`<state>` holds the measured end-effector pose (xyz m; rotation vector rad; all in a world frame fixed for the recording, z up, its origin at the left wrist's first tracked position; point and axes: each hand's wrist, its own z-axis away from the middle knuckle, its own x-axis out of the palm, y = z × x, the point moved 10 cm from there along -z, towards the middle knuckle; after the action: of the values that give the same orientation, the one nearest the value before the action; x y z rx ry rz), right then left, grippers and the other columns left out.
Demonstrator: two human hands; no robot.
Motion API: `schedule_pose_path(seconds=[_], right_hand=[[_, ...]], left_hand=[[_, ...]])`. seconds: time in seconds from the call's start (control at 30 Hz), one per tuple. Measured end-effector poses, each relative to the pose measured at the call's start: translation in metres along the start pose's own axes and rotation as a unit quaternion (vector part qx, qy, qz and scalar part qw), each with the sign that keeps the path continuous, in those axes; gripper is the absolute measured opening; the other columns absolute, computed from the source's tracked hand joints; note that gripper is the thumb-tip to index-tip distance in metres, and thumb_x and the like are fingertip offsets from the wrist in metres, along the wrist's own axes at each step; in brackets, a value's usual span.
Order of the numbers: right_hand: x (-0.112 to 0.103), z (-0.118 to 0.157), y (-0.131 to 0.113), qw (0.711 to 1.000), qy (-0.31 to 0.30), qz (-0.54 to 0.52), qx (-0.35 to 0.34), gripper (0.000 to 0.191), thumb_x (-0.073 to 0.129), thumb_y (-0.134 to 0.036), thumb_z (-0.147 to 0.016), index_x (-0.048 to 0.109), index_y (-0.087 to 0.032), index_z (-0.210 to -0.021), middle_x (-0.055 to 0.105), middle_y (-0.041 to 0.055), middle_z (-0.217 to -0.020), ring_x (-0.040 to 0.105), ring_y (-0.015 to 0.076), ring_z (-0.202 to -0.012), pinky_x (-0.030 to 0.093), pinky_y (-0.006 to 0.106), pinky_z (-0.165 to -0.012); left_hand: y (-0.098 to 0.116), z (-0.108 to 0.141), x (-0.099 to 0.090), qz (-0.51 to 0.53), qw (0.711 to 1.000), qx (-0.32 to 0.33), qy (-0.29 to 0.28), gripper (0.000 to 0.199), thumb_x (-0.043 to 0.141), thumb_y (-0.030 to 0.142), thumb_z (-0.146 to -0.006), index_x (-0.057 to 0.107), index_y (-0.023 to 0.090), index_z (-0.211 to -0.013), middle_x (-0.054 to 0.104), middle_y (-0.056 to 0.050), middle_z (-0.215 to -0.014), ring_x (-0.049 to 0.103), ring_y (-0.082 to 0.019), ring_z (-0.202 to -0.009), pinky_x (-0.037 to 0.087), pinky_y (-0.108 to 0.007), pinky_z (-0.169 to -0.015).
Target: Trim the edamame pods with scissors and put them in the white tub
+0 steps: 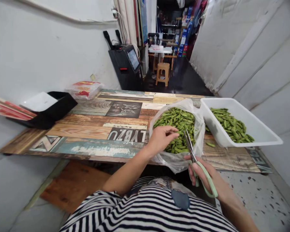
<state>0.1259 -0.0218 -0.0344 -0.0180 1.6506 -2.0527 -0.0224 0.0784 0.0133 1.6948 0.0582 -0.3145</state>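
Observation:
In my right hand (205, 175) is a pair of scissors (190, 146) with pale green handles, its blades slightly apart and pointing up over the bag. My left hand (161, 137) hovers at the near left of a heap of green edamame pods (175, 117), thumb and forefinger brought together. Whatever lies between those fingertips, if anything, I cannot make out. The heap sits in an opened white plastic bag (199, 120) on the table. Right beside the bag stands a white plastic tub (261, 130) with more edamame pods (232, 125) in it.
A single pod (210, 144) lies on the wood-patterned table (87, 129) between bag and tub. On the left are a black holder (62, 104) with chopsticks and a clear plastic packet (84, 89). Beyond the table stand a black machine (125, 67) and a stool (162, 73).

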Motion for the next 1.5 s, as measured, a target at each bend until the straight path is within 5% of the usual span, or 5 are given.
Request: schedule_pose_path(seconds=[0.33, 0.57, 0.9, 1.2, 1.5], right_hand=[[-0.002, 0.000, -0.005, 1.000, 0.013, -0.006, -0.001, 0.048, 0.043, -0.055, -0.090, 0.053, -0.017, -0.117, 0.053, -0.0034, -0.055, 0.052, 0.0148, -0.052, 0.042, 0.025, -0.051], [-0.006, 0.000, 0.006, 1.000, 0.022, -0.009, 0.009, 0.045, 0.045, -0.055, -0.089, 0.054, -0.018, -0.115, 0.052, -0.0048, -0.054, 0.052, 0.0140, -0.049, 0.042, 0.024, -0.050], [-0.003, -0.004, 0.014, 1.000, -0.004, -0.013, 0.006, 0.046, 0.043, -0.056, -0.090, 0.052, -0.018, -0.114, 0.051, -0.0054, -0.052, 0.050, 0.0131, -0.048, 0.039, 0.024, -0.048], [0.004, -0.004, 0.006, 0.998, -0.058, 0.003, -0.010, 0.039, 0.042, -0.054, -0.092, 0.053, -0.018, -0.103, 0.050, -0.0046, -0.057, 0.048, 0.0114, -0.051, 0.039, 0.022, -0.049], [0.007, -0.010, 0.010, 0.998, -0.058, -0.015, 0.021, 0.041, 0.045, -0.059, -0.088, 0.053, -0.018, -0.088, 0.042, -0.0079, -0.048, 0.041, 0.0085, -0.039, 0.033, 0.019, -0.038]], left_hand=[[-0.014, 0.007, 0.021, 0.172, 0.979, -0.105, -0.043, 0.025, 0.070, 0.028, -0.068, 0.068, 0.013, -0.089, 0.071, -0.006, -0.074, 0.061, -0.011, -0.057, 0.052, -0.025, -0.058], [0.007, -0.024, -0.036, -0.109, 0.989, 0.027, 0.102, 0.041, 0.065, 0.039, -0.076, 0.063, 0.017, -0.111, 0.069, -0.005, -0.076, 0.063, -0.015, -0.068, 0.049, -0.026, -0.067], [-0.007, -0.009, 0.005, -0.530, 0.841, 0.012, -0.107, 0.019, 0.064, 0.033, -0.078, 0.069, 0.015, -0.077, 0.068, -0.010, -0.083, 0.062, -0.024, -0.083, 0.046, -0.033, -0.074], [-0.005, 0.001, 0.011, -0.135, 0.980, -0.023, -0.144, 0.018, 0.057, 0.028, -0.080, 0.065, 0.012, -0.080, 0.068, -0.004, -0.071, 0.057, -0.012, -0.063, 0.041, -0.022, -0.061], [-0.016, 0.011, 0.026, 0.031, 0.972, -0.127, -0.197, 0.022, 0.069, 0.031, -0.072, 0.065, 0.010, -0.073, 0.064, -0.002, -0.062, 0.046, -0.005, -0.047, 0.035, -0.019, -0.047]])
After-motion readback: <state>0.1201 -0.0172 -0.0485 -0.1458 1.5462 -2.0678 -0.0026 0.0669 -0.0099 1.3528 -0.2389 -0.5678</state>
